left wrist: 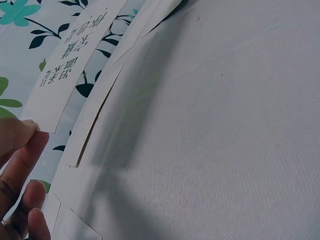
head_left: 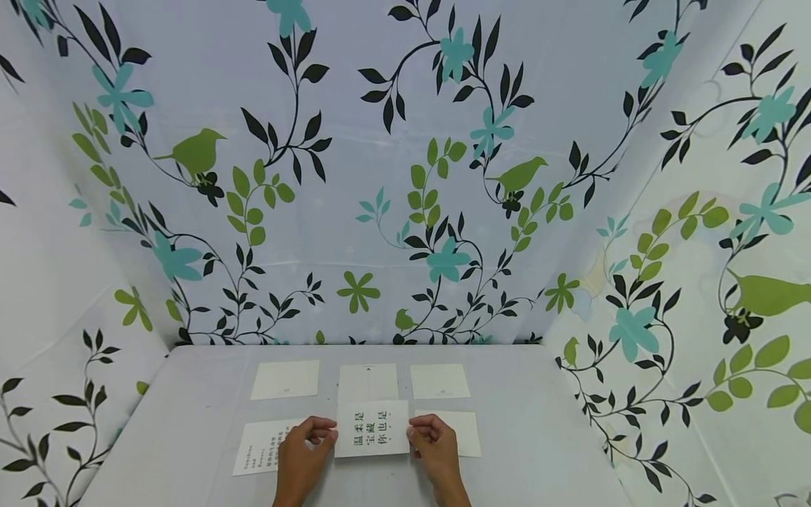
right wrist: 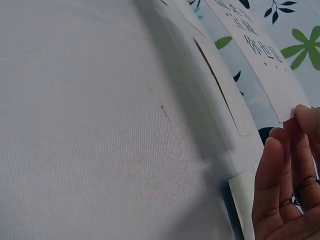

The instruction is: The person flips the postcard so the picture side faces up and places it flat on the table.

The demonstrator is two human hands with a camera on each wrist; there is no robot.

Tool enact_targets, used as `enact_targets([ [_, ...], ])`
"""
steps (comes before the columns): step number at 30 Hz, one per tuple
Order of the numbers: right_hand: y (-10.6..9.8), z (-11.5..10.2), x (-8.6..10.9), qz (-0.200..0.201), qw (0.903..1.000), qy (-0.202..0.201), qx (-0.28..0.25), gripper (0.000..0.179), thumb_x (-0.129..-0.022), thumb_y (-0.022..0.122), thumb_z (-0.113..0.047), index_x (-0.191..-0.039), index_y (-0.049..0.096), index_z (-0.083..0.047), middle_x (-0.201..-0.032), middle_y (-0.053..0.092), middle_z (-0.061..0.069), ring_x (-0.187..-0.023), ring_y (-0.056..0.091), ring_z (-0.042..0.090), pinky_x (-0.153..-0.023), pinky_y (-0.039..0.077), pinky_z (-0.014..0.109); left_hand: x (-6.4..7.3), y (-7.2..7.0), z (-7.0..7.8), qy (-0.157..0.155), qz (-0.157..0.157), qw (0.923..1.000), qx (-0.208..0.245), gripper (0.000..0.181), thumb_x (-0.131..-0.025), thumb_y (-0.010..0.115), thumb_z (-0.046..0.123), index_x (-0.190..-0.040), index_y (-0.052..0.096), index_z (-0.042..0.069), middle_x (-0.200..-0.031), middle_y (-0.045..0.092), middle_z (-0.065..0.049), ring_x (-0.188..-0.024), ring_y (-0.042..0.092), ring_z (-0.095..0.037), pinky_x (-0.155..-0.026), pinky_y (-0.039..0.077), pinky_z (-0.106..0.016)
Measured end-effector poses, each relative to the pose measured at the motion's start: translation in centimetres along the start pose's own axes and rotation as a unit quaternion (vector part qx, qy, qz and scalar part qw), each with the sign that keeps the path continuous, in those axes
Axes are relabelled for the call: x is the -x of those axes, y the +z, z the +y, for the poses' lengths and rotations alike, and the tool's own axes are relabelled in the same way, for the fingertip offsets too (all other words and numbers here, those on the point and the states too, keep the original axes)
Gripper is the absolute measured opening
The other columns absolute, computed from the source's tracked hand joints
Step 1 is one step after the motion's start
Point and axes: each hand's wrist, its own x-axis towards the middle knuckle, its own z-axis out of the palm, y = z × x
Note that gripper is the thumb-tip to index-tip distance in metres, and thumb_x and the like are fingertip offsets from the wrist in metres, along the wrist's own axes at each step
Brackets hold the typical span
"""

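A white card [head_left: 372, 440] printed with dark Chinese characters is held up off the table between both hands. My left hand [head_left: 303, 454] pinches its left edge between thumb and fingers. The right hand [head_left: 437, 451] pinches the opposite edge. In the left wrist view, thumb and forefinger meet at a corner of the card [left wrist: 52, 107], its other fingers loosely bent. The right wrist view shows the card [right wrist: 265, 75] gripped at a lower corner. Behind it lies a blank card [head_left: 368, 382], its lower part hidden.
More cards lie on the white table [head_left: 519, 422]: one at back left [head_left: 285, 379], one at back right [head_left: 440, 381], a printed card [head_left: 256, 447] partly behind the left hand, and a plain card [head_left: 467, 433] beside the right. A patterned curtain [head_left: 355, 211] surrounds the table's back and sides.
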Motion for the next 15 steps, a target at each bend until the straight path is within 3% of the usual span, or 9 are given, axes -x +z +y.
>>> enact_targets([
  [8,0.13,0.22,0.14,0.01,0.9999,-0.002,0.008,0.017,-0.092,0.077,-0.005,-0.109,0.074,-0.007,-0.092,0.077,0.003,-0.082,0.071,0.015,-0.068,0.059,0.032,-0.06,0.02,0.03,-0.008,-0.005,0.9999,-0.004,0.018,-0.092,0.077,0.013,-0.109,0.078,0.011,-0.088,0.079,0.004,-0.085,0.058,-0.014,-0.08,0.04,-0.033],
  [15,0.19,0.59,0.11,0.009,0.9998,-0.007,0.019,0.019,-0.09,0.079,-0.006,-0.109,0.076,-0.008,-0.094,0.078,0.003,-0.081,0.072,0.014,-0.067,0.059,0.031,-0.08,0.13,-0.2,-0.006,-0.008,0.9999,-0.009,0.022,-0.09,0.081,0.014,-0.112,0.079,0.013,-0.087,0.078,0.006,-0.083,0.056,-0.013,-0.076,0.04,-0.03],
])
